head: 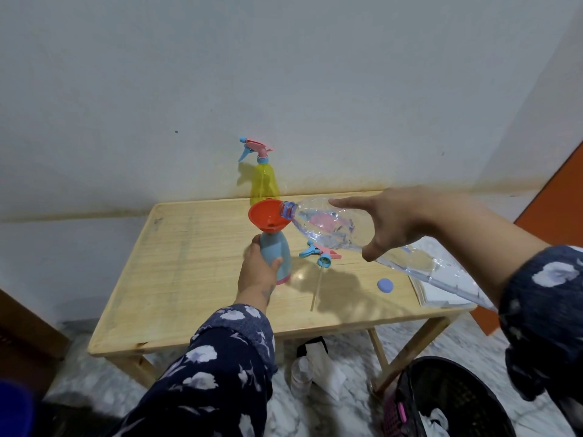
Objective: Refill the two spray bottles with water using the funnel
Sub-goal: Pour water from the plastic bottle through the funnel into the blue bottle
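The left hand point(258, 272) gripped the blue bottle point(276, 257); the funnel point(266, 217) sat in its neck. Right of the funnel, the right hand point(388, 225) grasped a tilted water bottle point(325, 228), mouth over the rim. Pouring seemed underway; the yellow bottle point(264, 181), behind the funnel, likely comes next.

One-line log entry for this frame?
phase: pouring | left hand: holds blue spray bottle | funnel: in its neck | right hand: tips water bottle into funnel | yellow spray bottle: capped
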